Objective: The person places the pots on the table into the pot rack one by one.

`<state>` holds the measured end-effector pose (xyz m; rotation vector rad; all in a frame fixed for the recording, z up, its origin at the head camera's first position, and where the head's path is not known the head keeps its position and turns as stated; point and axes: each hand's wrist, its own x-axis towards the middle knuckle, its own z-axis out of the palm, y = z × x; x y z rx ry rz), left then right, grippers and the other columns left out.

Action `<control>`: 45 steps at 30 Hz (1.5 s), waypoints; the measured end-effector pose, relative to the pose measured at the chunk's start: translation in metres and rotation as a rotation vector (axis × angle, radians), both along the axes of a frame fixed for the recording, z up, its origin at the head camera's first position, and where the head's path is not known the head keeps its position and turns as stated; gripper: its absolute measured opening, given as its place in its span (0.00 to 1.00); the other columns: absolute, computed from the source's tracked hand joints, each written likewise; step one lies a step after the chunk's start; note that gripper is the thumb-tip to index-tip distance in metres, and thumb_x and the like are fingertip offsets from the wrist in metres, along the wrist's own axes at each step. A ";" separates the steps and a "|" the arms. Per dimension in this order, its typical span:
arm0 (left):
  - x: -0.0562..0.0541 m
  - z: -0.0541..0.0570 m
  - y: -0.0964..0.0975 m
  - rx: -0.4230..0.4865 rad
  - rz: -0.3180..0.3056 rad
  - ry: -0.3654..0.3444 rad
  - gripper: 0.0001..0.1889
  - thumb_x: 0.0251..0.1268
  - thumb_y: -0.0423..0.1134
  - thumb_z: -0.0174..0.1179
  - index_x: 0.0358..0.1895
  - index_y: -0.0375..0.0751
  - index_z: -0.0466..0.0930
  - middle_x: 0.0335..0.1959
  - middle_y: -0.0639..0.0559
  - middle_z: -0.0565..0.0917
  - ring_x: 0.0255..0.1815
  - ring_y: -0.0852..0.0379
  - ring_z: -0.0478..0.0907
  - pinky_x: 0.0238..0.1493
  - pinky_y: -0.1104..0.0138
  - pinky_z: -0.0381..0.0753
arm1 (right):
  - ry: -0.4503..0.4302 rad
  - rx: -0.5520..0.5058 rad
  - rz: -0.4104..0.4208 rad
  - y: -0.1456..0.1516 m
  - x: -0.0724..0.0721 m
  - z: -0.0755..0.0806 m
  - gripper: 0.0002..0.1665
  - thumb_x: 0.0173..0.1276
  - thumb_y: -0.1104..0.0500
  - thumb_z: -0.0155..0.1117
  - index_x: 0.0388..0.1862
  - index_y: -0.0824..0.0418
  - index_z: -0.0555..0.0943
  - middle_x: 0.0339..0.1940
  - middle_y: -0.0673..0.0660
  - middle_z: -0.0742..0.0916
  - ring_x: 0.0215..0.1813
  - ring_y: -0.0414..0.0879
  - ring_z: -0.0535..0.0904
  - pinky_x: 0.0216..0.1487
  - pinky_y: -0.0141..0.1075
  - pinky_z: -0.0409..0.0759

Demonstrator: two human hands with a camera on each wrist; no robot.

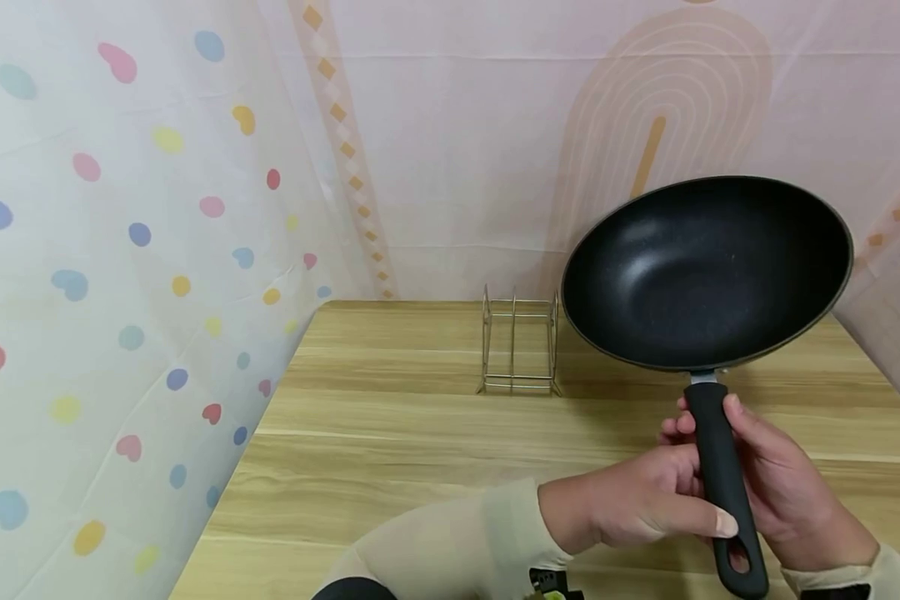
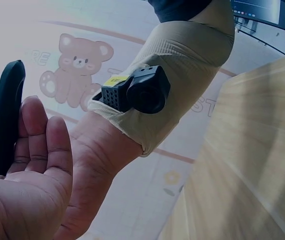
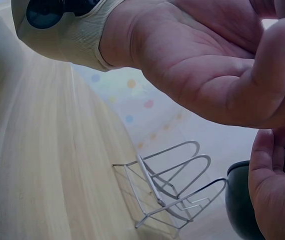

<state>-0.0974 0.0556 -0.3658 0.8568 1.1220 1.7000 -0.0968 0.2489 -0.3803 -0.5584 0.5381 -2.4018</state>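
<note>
A black frying pan with deep curved sides is held up over the right side of the table, its dark inside facing me. Both hands are on its black handle. My left hand grips the lower handle, thumb across the front near the hanging hole. Higher up, my right hand holds the handle from the right, its thumb along the edge near the metal neck and fingertips showing on the other side. In the left wrist view the handle's end stands beside curled fingers.
A metal wire rack stands near the table's back edge, left of the pan; its looped wires show in the right wrist view. Patterned cloth hangs behind and to the left of the wood-grain table.
</note>
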 end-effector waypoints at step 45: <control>-0.010 0.013 -0.031 0.178 0.035 -0.014 0.14 0.65 0.14 0.40 0.53 0.15 0.56 0.33 0.32 0.75 0.35 0.62 0.82 0.46 0.71 0.82 | 0.278 0.574 -0.402 -0.038 -0.014 0.037 0.24 0.89 0.51 0.40 0.52 0.54 0.85 0.45 0.51 0.93 0.54 0.46 0.87 0.62 0.38 0.79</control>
